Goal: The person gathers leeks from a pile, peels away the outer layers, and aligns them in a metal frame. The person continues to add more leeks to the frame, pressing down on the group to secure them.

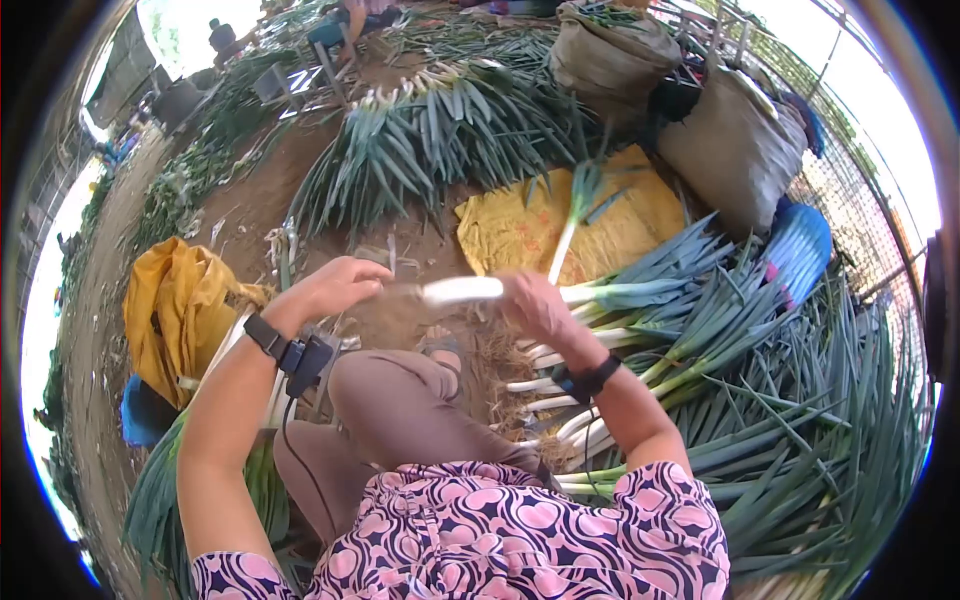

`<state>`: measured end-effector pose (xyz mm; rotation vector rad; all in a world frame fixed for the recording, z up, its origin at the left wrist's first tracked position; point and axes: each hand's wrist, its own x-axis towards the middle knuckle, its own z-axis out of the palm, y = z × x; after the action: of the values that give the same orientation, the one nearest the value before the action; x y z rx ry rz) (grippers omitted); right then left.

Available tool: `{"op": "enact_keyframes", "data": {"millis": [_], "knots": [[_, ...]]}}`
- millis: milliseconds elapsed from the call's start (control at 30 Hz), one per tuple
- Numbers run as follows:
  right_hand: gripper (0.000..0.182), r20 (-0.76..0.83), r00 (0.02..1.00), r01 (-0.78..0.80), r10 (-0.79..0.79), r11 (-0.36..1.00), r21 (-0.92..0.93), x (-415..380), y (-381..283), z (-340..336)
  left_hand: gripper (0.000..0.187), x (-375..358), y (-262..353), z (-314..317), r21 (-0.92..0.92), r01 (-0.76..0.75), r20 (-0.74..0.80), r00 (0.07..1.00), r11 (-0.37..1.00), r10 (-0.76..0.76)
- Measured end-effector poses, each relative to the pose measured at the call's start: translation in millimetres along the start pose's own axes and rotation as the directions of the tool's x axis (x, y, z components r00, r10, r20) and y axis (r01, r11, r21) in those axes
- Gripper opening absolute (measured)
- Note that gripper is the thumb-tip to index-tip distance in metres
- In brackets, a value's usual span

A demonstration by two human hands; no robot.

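A leek (462,291) lies level in front of my knees, its white stalk toward the middle and its green leaves running off to the right. My right hand (533,306) is wrapped round the stalk. At the blurred root end, my left hand (340,287) has its fingers bent together; whether they pinch the roots or something else is too smeared to tell. Below my right forearm, several leeks (590,430) lie in a pile with white ends toward me. Another leek (565,245) rests on a yellow sack (500,225) beyond my right hand.
A large row of leeks (430,150) spreads over the ground ahead. Two full sacks (735,145) (610,60) stand at the back right. An orange-yellow bag (175,310) and a blue container (145,412) are at the left. Part of a person (350,20) shows at the top.
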<state>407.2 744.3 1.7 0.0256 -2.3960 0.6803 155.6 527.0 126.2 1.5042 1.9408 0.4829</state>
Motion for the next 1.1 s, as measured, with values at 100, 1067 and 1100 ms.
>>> {"op": "enact_keyframes", "data": {"millis": [100, 1067, 1100], "knots": [[0.033, -0.17, 0.979, 0.107, -0.108, 0.994, -0.015, 80, -17, -14, 0.043, -33, -13, 10, -0.142, 0.149, -0.052, 0.986, 0.979, -0.158], [0.031, 0.036, 0.962, 0.015, 0.271, -0.185, 0.983, 370, -127, -70, 0.042, -239, 136, -27, 0.243, 0.553, -0.855, 0.511, 0.797, -0.094], [0.031, 0.081, 0.927, -0.003, 0.365, -0.211, 0.977, 365, -137, -50, 0.043, -255, 138, -34, 0.256, 0.627, -0.838, 0.524, 0.736, -0.155]]}}
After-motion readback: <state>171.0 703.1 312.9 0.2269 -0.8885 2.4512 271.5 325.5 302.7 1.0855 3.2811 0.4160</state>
